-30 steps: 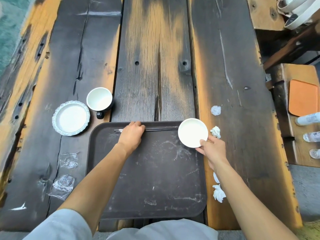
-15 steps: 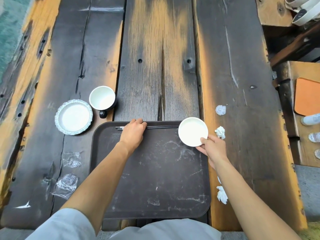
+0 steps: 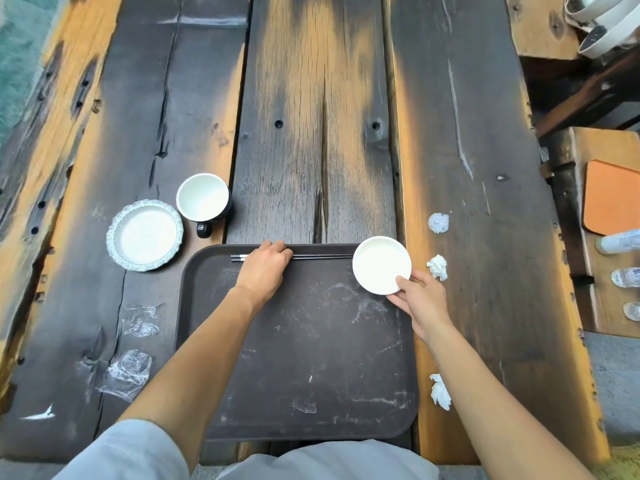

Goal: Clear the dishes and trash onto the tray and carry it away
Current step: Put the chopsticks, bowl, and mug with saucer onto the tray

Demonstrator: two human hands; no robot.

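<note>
Here the dark-brown rectangular tray (image 3: 311, 358) sits near-centre on the charred plank table (image 3: 485, 168). At its far-right corner the right hand (image 3: 420, 299) pinches a small round white dish (image 3: 379, 263) by the rim. Along its far edge the left hand (image 3: 265, 268) curls over thin black chopsticks (image 3: 322, 257). A white-lined black mug (image 3: 202, 197) stands just far-left.

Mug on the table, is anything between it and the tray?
Nothing visible. The mug stands just past the far left corner of the tray, with nothing lying between them. The plate sits to its left, off that path.
</note>
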